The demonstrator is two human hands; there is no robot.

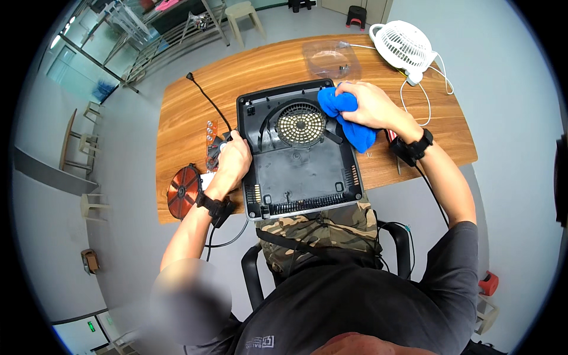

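A black square appliance [299, 171] lies bottom-up on the wooden table [177, 112], with a round fan grille [300, 123] near its far side. My left hand [234, 160] grips its left edge. My right hand [367, 103] presses a bunched blue cloth [346, 118] against the appliance's far right corner. The near edge of the appliance hangs over the table toward my lap.
A copper coil disc [182, 191] lies at the table's left front corner, with a small circuit board [210, 142] beside it. A black power cord [207, 100] runs across the table. A white fan [405, 47] and a transparent plastic box [331, 58] stand at the far right.
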